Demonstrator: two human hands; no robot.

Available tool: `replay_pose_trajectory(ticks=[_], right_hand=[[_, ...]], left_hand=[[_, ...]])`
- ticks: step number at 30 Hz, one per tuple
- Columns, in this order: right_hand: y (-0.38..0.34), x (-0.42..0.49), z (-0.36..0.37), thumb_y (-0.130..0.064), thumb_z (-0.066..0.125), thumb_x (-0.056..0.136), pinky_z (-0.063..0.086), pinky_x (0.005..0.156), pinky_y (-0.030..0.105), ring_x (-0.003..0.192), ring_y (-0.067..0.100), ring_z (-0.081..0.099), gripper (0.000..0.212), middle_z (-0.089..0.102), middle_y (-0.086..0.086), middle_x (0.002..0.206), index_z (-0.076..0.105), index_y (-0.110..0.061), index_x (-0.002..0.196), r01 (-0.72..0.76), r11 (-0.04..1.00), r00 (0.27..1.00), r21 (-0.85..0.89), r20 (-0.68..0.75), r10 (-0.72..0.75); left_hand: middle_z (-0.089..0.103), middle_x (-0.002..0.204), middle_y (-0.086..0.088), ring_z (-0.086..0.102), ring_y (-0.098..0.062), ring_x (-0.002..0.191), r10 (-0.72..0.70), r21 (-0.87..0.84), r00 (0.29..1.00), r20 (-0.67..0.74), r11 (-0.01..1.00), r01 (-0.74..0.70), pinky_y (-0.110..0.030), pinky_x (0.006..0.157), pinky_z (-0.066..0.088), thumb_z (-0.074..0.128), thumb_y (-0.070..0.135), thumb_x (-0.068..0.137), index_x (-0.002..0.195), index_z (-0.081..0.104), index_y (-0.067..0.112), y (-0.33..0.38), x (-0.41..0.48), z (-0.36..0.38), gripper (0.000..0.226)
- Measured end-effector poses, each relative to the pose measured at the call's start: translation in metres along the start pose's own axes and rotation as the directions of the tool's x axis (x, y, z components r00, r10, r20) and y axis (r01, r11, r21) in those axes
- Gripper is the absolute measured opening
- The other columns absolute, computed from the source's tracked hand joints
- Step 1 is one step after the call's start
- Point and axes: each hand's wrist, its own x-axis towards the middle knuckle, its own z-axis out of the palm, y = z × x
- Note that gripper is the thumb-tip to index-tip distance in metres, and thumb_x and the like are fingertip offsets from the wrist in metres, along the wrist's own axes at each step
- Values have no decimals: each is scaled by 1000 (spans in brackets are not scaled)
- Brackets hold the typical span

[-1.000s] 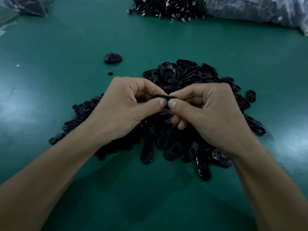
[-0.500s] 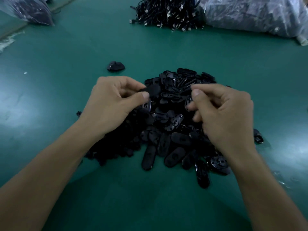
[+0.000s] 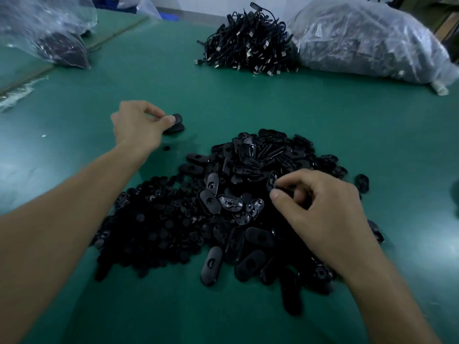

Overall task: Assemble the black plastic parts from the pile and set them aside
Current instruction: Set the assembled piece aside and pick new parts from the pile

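While a heap of black oval plastic parts [image 3: 223, 209] is spread over the green counter [image 3: 248, 103], one small black plastic piece [image 3: 177, 118] is pinched between thumb and fingers of the left hand [image 3: 137, 125], just over a second dark piece [image 3: 175, 129] lying left of the heap (whether they touch cannot be told). Another black part [image 3: 272, 180] on the heap is pinched by the curled fingers of the right hand [image 3: 320, 209].

Left arm stretching forward, left hand [image 3: 139, 125] pinching a part [image 3: 177, 118]; right hand [image 3: 320, 207] curling, thumb and forefinger pinching a second part [image 3: 272, 181].
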Motion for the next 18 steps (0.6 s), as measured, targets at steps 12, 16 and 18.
replay_pose_trajectory(ticks=[12, 16, 18], right_hand=[[-2, -1, -1, -40, 72, 85, 36, 69, 15, 82, -2, 50, 20, 55, -17, 82, 69, -36, 104, 47, 997, 996, -54, 78, -43], [-8, -3, 2, -55, 59, 83, 36, 72, 18, 87, -2, 48, 26, 52, -19, 84, 69, -39, 100, 90, 994, 992, -59, 92, -85], [-9, -3, 5, -63, 55, 80, 34, 73, 14, 91, -2, 44, 34, 47, -20, 87, 69, -39, 98, 100, 988, 986, -119, 144, -83]], left_hand=[[64, 77, 14, 62, -4, 78, 25, -11, 1000, -4, 1000, -25, -22, 65, 46, 70, 34, 88, 78, 64, 32, 15, -19, -4, 12], [63, 56, 24, 53, 10, 52, 168, -100, 977, 135, 983, -155, -8, 52, 38, 72, 32, 84, 69, 67, 32, 37, -57, -9, 16], [62, 56, 24, 51, 7, 50, 207, -155, 958, 197, 972, -178, -6, 50, 37, 74, 33, 82, 70, 68, 31, 43, -72, -12, 14]])
